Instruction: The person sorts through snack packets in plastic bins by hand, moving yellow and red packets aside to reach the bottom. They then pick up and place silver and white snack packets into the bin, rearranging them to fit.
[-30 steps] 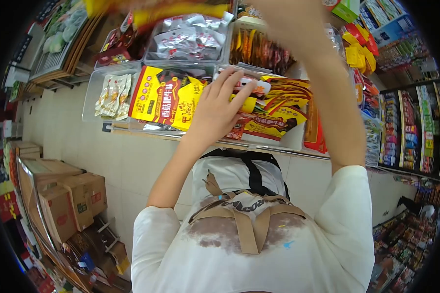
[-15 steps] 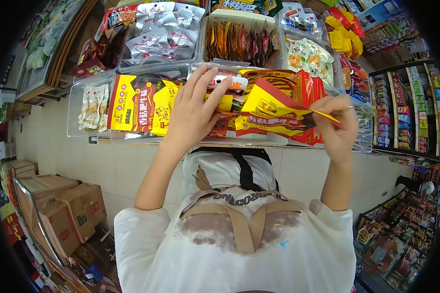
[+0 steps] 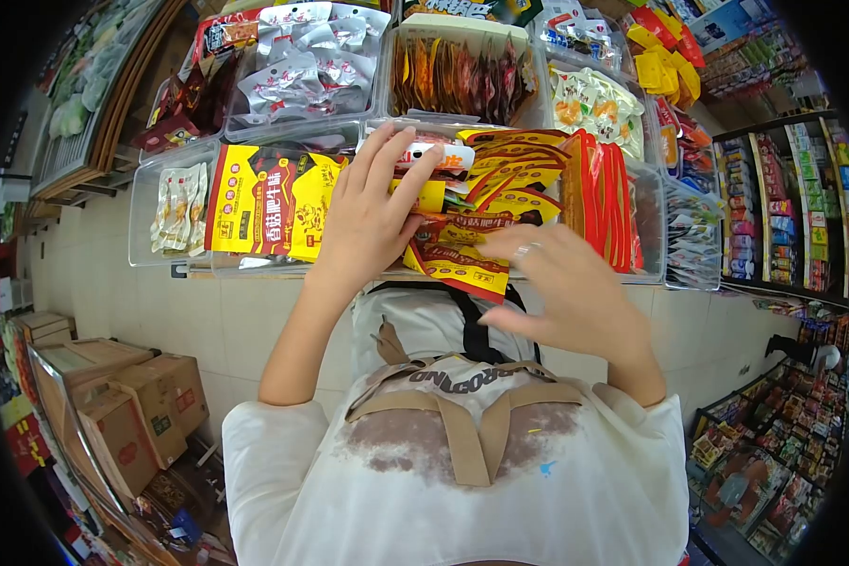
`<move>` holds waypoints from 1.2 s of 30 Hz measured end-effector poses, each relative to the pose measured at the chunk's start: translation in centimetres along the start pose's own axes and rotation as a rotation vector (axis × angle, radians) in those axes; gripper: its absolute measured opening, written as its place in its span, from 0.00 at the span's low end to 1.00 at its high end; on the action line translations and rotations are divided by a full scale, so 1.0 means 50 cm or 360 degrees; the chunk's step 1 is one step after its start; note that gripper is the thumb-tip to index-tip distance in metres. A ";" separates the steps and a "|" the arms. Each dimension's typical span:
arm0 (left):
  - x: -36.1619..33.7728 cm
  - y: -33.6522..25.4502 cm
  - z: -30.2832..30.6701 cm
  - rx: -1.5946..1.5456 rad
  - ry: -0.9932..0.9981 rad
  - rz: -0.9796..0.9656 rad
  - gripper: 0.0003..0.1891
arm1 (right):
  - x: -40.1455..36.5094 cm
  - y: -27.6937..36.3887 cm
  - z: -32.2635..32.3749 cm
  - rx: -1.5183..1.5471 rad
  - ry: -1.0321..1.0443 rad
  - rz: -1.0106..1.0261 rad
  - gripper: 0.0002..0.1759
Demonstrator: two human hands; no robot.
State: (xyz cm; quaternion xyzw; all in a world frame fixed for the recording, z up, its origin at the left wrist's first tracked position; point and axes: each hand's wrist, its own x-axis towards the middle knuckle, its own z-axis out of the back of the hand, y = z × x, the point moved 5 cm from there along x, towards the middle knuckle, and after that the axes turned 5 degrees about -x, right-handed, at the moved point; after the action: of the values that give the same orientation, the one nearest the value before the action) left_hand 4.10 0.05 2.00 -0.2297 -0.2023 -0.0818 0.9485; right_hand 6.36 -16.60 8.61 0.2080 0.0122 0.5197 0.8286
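My left hand (image 3: 370,208) lies over the front bin with its fingers stretched out, touching a white-and-red packet (image 3: 448,158) and the packets beneath. To its left is a large yellow-and-red snack packet (image 3: 278,203) with Chinese lettering. My right hand (image 3: 575,292), a little blurred, hovers by the bin's front edge, thumb apart from the fingers and nothing in it. Just left of it, a yellow-and-red snack packet (image 3: 457,264) slants over the front edge. Beyond are stacked yellow packets (image 3: 514,160), and a row of red packets (image 3: 602,203) stands upright on the right.
Behind are clear bins with silver pouches (image 3: 307,61), brown-red packets (image 3: 462,75) and white-green packets (image 3: 599,104). Small white sachets (image 3: 181,208) fill the left bin. Cardboard boxes (image 3: 146,406) stand on the floor at left; stocked shelves (image 3: 783,208) are at right.
My right hand has let go of the yellow-and-red packet and moved left and toward me. That packet now lies across the front of the bin. My left hand has stayed nearly still.
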 end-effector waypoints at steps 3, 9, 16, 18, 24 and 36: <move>-0.001 0.001 -0.001 0.0007 -0.0018 -0.0009 0.39 | 0.004 -0.019 -0.058 -0.0072 0.0101 0.0036 0.15; 0.001 0.001 0.001 0.0006 -0.0011 -0.0013 0.39 | 0.009 -0.084 -0.057 -0.0333 0.0396 -0.0088 0.03; 0.001 0.002 -0.004 -0.0016 0.0004 -0.0007 0.39 | 0.006 -0.107 -0.063 -0.0804 0.0179 -0.0292 0.03; 0.001 0.002 -0.004 -0.0008 -0.0001 0.0005 0.38 | 0.017 -0.115 -0.079 -0.0846 0.0173 -0.0286 0.03; 0.001 0.004 -0.004 -0.0001 0.0003 0.0005 0.38 | 0.014 -0.106 -0.063 -0.0893 0.0345 -0.0450 0.10; 0.003 0.002 -0.003 -0.0004 0.0019 0.0003 0.40 | -0.004 -0.004 -0.053 -0.0631 0.0187 -0.0135 0.14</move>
State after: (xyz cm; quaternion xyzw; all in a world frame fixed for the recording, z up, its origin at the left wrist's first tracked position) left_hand 4.28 0.04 1.91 -0.2306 -0.1964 -0.0825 0.9494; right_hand 5.82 -15.98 6.06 0.0094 -0.0332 0.4879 0.8722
